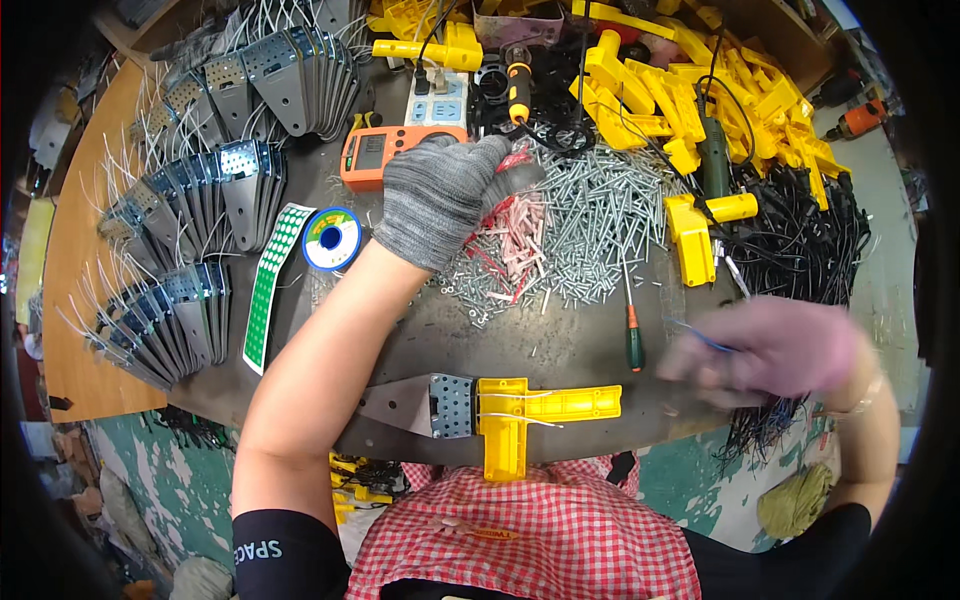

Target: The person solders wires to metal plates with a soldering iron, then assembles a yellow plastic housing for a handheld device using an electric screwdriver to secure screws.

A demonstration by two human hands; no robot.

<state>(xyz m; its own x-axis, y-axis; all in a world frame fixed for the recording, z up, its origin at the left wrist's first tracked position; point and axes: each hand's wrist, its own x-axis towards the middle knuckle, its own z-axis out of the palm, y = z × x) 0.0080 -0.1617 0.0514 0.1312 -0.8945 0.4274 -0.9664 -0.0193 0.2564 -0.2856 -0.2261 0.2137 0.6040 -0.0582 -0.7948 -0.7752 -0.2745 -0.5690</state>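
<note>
My left hand [430, 200], in a grey knit glove, reaches over small pink and white tubes [520, 240] with red netting among them. Its fingers are curled and partly hidden, so what they pinch cannot be made out. My right hand [785, 345], in a pink glove, is smeared by motion beside the black cables [800, 230]; a thin blue wire [705, 337] shows at its fingers. In front of me lies a yellow plastic handle shell [505, 440], open side up. A grey metal blade [400, 405] with a perforated plate joins it, and two white wires lie across the shell.
Silver screws [605, 225] are heaped at the centre, with a green-handled screwdriver [633, 340] nearby. Metal blades [245, 190] stand in rows at left, beside a solder spool [332, 240] and green stickers [270, 290]. Behind are an orange meter [362, 158], soldering iron [518, 90] and yellow shells [650, 90].
</note>
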